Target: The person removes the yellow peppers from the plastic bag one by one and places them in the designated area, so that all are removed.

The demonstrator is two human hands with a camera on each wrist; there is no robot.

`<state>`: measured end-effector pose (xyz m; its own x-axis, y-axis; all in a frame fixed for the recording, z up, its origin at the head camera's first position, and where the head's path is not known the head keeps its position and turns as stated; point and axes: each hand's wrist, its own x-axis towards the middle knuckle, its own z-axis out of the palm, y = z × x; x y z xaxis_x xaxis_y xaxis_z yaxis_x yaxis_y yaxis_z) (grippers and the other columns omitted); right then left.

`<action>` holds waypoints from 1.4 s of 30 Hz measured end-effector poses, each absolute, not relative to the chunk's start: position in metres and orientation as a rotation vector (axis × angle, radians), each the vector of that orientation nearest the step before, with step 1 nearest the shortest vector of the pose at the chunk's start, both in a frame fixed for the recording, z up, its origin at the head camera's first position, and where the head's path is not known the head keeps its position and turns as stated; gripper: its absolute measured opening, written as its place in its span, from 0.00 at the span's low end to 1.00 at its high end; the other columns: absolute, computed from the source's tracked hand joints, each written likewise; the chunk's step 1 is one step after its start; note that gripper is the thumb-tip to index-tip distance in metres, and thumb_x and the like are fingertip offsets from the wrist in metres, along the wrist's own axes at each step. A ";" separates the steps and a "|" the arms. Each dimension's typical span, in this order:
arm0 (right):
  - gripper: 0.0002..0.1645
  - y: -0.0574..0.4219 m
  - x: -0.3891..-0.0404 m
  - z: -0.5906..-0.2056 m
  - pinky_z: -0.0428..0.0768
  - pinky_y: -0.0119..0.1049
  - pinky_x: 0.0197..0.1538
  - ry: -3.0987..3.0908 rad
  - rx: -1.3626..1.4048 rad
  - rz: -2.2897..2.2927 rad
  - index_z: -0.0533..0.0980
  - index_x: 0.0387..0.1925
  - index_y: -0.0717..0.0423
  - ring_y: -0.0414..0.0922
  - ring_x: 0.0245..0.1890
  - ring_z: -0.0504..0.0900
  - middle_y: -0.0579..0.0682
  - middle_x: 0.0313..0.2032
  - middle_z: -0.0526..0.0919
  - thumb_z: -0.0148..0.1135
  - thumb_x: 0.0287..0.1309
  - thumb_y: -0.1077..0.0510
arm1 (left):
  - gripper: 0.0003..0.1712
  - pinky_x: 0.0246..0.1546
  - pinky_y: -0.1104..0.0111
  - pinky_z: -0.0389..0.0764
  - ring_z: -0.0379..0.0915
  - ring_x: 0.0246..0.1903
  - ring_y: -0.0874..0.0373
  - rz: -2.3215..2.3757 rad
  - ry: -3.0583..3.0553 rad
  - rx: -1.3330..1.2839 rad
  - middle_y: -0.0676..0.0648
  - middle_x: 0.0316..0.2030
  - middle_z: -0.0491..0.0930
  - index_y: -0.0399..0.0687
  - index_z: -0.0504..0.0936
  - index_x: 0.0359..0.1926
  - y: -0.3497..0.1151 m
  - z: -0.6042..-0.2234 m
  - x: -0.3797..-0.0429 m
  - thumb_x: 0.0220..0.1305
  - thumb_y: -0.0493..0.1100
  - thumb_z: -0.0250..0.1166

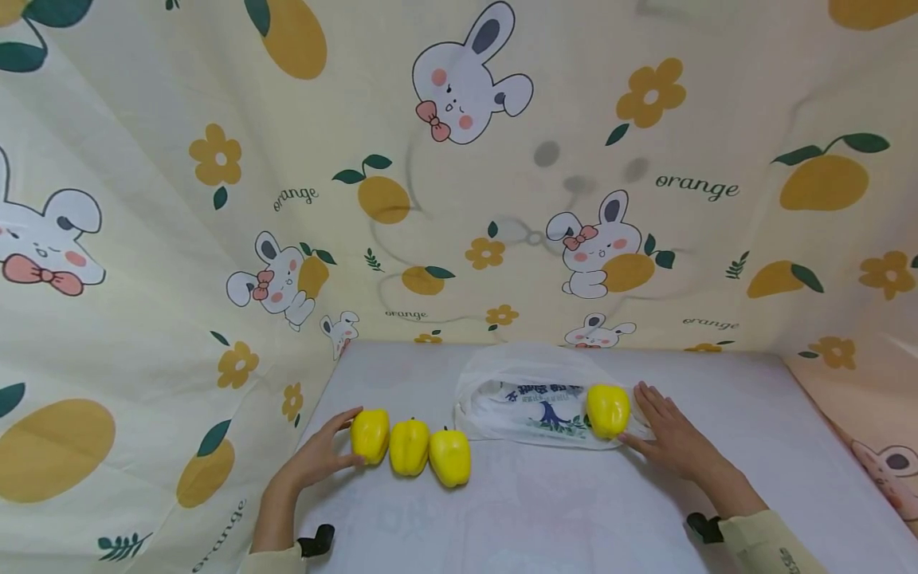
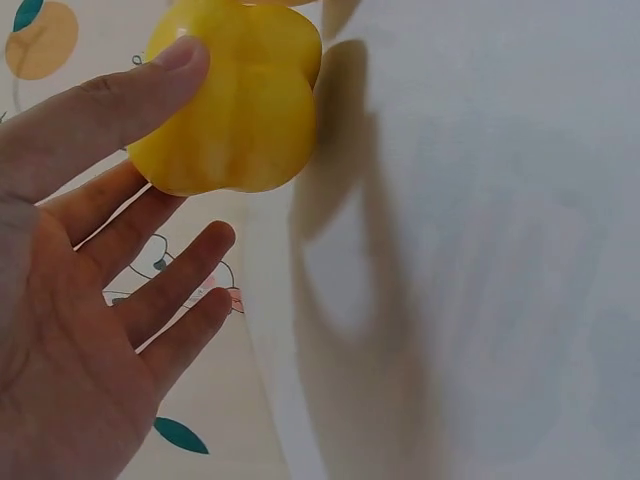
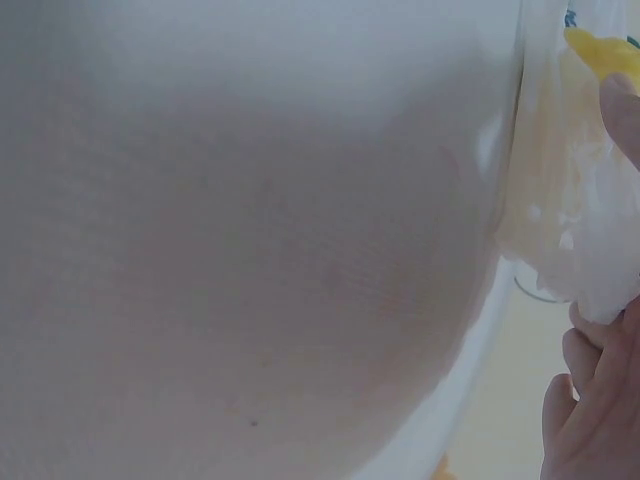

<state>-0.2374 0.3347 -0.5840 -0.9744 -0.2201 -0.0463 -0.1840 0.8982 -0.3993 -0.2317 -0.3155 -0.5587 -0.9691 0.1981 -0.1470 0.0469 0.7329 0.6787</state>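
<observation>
Three yellow bell peppers stand in a row on the table at the left in the head view. My left hand (image 1: 315, 456) holds the leftmost bell pepper (image 1: 370, 437), thumb on one side and fingers on the other; its ring and little fingers stand free in the left wrist view. Beside it are the middle bell pepper (image 1: 409, 448) and the right one (image 1: 450, 458). A fourth bell pepper (image 1: 608, 411) lies on the right end of a white plastic bag (image 1: 531, 363). Against that pepper and the bag's edge rests my right hand (image 1: 677, 437), fingers fairly straight, thumb at the pepper's lower side.
The bag lies flat on the white table (image 1: 559, 510), its printed side up. A cloth (image 1: 459, 199) with rabbits, flowers and oranges hangs behind the table and along both sides. Dark straps (image 1: 317, 540) sit at my wrists.
</observation>
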 end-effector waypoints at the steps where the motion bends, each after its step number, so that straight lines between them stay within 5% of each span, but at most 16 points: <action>1: 0.71 0.334 -0.237 -0.583 0.42 0.69 0.81 2.972 -0.315 -0.610 0.44 0.85 0.66 0.70 0.83 0.42 0.68 0.84 0.42 0.67 0.64 0.27 | 0.56 0.75 0.31 0.61 0.62 0.76 0.34 1.065 2.725 0.204 0.39 0.79 0.66 0.54 0.63 0.83 -0.316 -0.560 -0.232 0.59 0.50 0.83; 42: 0.72 0.332 -0.237 -0.580 0.42 0.69 0.81 2.969 -0.299 -0.605 0.44 0.85 0.67 0.70 0.83 0.42 0.69 0.84 0.42 0.69 0.64 0.27 | 0.59 0.74 0.28 0.60 0.60 0.77 0.32 1.083 2.688 0.196 0.38 0.80 0.63 0.55 0.60 0.85 -0.312 -0.561 -0.228 0.59 0.52 0.83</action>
